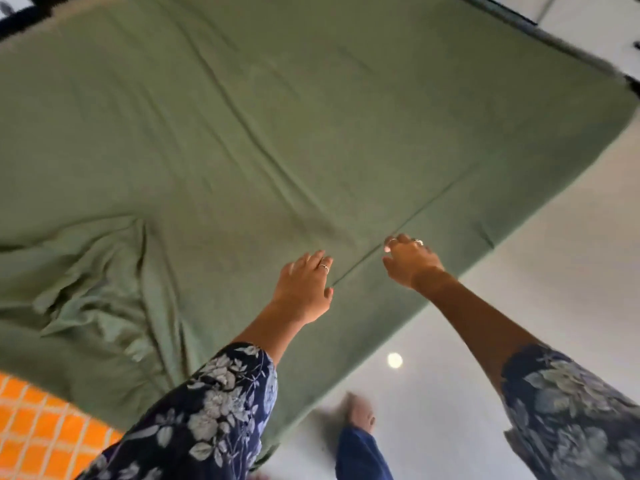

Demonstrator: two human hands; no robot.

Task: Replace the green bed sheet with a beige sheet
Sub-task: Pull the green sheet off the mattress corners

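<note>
- A person in floral navy sleeves (221, 400) reaches both arms over a bed covered by the green bed sheet (277, 116), which fills most of the frame from the upper left to the centre right.
- The left hand (306, 289), at lower centre, is released, fingers extended and loosely spread just above or on the sheet; a ring shows on one finger.
- The right hand (408, 259), just right of it, has its fingers curled down at the sheet's edge crease; whether it is actually grasping the fabric cannot be told through the blur. Rings show on two fingers.
- The sheet lies mostly flat with long diagonal wrinkles, and bunches into deep folds at the centre left of the frame.
- A bare foot (360, 414) and dark trouser leg stand on the pale glossy floor (536, 254) at lower centre.
- An orange checked cloth (38, 427) shows in the lower left corner.
</note>
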